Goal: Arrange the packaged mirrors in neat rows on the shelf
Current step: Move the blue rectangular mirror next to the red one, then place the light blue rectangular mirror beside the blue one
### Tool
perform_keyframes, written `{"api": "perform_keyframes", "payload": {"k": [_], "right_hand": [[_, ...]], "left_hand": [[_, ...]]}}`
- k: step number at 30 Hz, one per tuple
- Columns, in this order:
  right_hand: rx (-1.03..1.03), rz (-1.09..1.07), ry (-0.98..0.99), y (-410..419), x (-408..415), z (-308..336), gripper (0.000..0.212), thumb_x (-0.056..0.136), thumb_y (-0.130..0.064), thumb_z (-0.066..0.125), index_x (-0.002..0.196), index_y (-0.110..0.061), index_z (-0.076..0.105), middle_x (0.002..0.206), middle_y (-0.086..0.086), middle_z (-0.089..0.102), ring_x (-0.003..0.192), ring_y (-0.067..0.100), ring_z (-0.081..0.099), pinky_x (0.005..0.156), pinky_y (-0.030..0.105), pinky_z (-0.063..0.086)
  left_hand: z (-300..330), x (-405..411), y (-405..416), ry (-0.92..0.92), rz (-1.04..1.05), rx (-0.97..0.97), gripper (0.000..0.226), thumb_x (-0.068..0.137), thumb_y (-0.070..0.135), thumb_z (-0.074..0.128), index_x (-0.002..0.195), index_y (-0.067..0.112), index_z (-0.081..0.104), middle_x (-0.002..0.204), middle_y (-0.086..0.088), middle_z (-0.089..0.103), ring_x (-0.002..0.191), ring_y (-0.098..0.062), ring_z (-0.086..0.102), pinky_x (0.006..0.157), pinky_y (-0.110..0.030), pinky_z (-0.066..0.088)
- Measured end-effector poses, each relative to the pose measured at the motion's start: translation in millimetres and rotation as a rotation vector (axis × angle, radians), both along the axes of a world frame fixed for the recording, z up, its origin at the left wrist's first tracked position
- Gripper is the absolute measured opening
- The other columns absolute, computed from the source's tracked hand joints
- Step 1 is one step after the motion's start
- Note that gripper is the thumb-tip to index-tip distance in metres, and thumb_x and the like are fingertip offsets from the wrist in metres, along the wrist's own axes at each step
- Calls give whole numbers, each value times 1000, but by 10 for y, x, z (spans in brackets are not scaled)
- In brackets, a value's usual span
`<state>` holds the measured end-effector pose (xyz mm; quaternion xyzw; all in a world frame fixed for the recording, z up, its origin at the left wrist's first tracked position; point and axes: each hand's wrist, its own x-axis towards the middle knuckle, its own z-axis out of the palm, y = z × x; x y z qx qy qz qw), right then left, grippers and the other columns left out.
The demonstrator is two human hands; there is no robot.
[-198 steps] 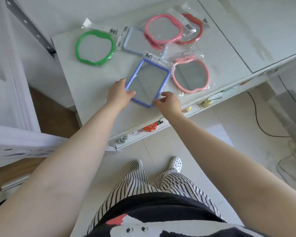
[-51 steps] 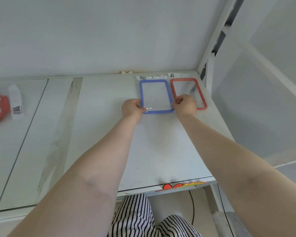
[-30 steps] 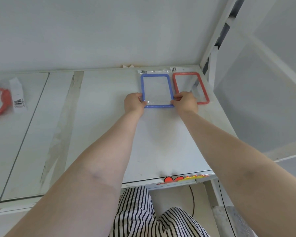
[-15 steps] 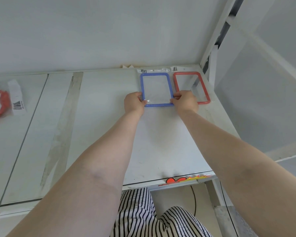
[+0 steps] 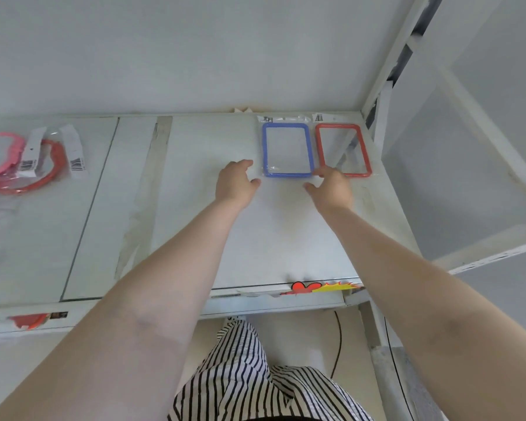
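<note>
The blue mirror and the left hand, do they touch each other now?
Apart. The head view shows a strip of bare white shelf between the left hand and the blue mirror; the fingers are spread open, gripping nothing.

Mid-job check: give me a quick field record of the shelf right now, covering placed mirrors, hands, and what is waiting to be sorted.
shelf: white shelf, back wall behind it
placed row: blue rectangular mirror beside red rectangular mirror, at the back right corner, barcode tabs toward the wall
alignment: near edges roughly level, narrow gap between frames
left hand: open, empty, just left of the blue frame's near corner
right hand: open, empty, near the gap between the frames
unsorted: pink round mirror and red round mirror overlapping at far left
</note>
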<state>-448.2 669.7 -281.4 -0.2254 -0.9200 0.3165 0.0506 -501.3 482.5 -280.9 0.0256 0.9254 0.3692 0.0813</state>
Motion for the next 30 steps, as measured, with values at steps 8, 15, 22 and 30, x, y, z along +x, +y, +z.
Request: {"api": "perform_keyframes", "payload": {"k": [8,15,22,30], "right_hand": [[41,248,-38,-681,704,225,37,87,-28,64,124,-24,59,126,-1,58,118,19,52,86,32,47],[10,342,27,-1597,1107,345,37,86,-25,65,122,-22,60,121,-3,61,113,18,54,85,33,49],[38,407,34,-2958,1515,262,37,86,-26,66,122,-23,60,117,-4,62,111,16,54,81,30,48],[28,527,-2,-4542,1719,270,40,84,-26,68,123,-24,60,117,-2,62,109,17,57,85,35,51]], "left_hand": [[204,968,-855,19,-135,-175,52,87,19,60,138,19,47,137,-8,52,126,-28,48,105,-36,41],[229,1459,-1708,76,-137,-210,52,87,17,58,138,20,47,137,-5,52,126,-27,46,103,-35,41],[294,1908,-3096,147,-145,-209,52,85,16,60,136,20,49,134,-5,54,122,-28,49,101,-34,40],[363,2252,-4771,91,12,-232,54,82,15,60,135,19,51,135,-10,54,124,-31,50,101,-39,43]]}}
